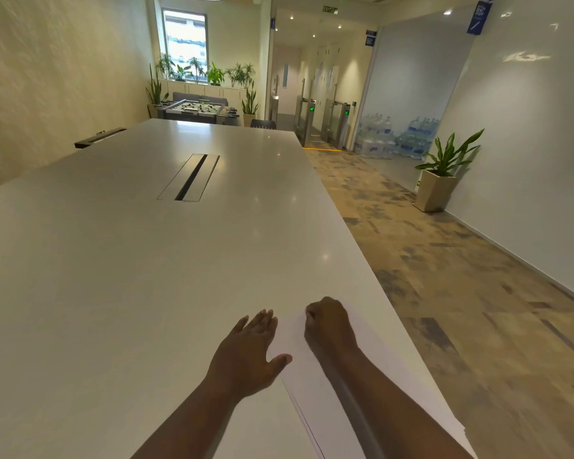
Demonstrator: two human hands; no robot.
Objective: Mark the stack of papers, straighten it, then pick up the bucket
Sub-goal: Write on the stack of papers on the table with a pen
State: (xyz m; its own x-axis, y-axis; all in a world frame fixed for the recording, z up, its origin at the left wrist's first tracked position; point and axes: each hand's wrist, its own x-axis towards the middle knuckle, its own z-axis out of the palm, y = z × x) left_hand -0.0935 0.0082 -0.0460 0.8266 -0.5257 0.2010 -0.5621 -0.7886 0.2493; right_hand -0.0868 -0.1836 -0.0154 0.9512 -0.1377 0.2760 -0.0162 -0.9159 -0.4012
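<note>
Foosball table, water bottles, potted plant

Room: long white table with a dark cable slot set in its middle. Left wall was cream and textured; right wall was pale and glossy, catching ceiling lights. Floor was mottled brown-grey carpet. At the far end stood a bright window, a row of plants on a low cabinet, and a foosball table. Turnstile gates with green lights led to a corridor. Water bottles were stacked by the right wall, near a potted plant.
</note>
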